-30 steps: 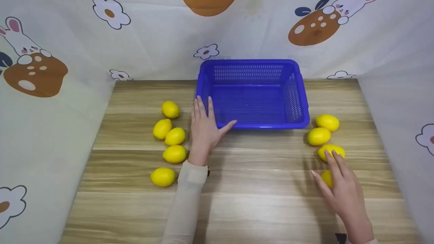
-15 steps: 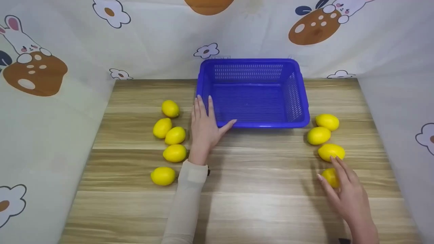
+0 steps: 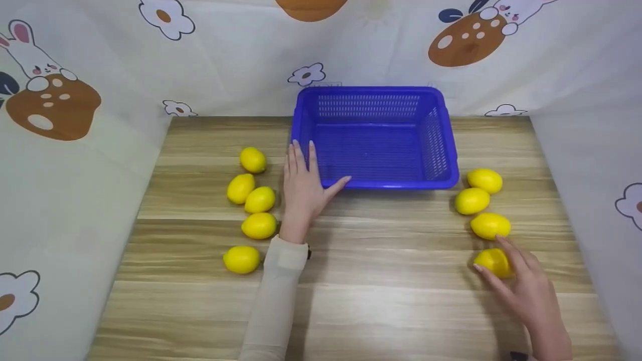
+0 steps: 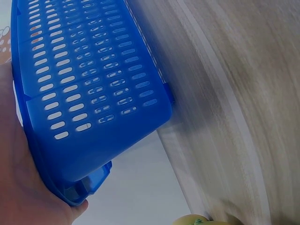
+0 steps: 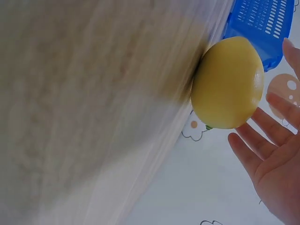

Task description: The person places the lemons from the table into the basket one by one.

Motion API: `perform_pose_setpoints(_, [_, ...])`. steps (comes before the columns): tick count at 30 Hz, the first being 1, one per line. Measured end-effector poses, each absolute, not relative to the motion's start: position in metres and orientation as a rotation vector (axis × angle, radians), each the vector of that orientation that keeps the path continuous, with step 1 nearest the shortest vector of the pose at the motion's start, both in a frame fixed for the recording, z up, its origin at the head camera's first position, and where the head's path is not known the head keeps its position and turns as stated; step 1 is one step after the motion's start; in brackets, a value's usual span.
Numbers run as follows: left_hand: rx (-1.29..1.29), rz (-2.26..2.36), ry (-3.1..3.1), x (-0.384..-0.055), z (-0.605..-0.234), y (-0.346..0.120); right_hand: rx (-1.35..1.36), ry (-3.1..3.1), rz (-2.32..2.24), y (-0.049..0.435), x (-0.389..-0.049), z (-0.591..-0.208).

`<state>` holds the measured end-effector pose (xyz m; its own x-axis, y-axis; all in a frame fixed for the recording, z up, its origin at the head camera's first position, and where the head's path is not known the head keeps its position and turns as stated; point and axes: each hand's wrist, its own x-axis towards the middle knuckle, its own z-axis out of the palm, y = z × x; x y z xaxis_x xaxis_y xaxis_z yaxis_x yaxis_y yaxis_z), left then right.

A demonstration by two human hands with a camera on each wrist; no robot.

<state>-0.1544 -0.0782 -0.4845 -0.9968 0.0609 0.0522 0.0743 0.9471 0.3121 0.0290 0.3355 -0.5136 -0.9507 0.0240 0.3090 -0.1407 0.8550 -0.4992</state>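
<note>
A blue plastic basket [image 3: 386,185] with slotted walls stands at the back of the table. My left hand [image 3: 304,193] rests on its front left corner, fingers straight along the left rim and thumb spread over the front rim. In the left wrist view, that palm lies against the rim of the basket [image 4: 93,136]. On the right, my right hand [image 3: 534,296] hovers around the nearest lemon [image 3: 487,260] with fingers spread and partly covers it. The right wrist view has this lemon [image 5: 227,84] on the tabletop, with the relaxed fingers [image 5: 246,154] beyond it; contact is unclear.
Several lemons [image 3: 259,226] lie in a loose column left of the basket. Further lemons [image 3: 490,226] lie at the right, beyond the right hand. A patterned cloth [image 3: 230,60] walls the wooden table [image 3: 391,281] at the back and sides.
My right hand has drawn back slightly toward the lower right, uncovering more of the nearest lemon. The left hand, the basket and the lemons stay in place.
</note>
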Motion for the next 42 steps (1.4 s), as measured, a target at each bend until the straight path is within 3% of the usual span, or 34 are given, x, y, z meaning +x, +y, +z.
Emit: perform_pose_setpoints(42, [-0.109,-0.517,-3.075,-0.153,-0.484,-0.079,0.156,-3.067,0.846,0.349,0.014,-0.51])
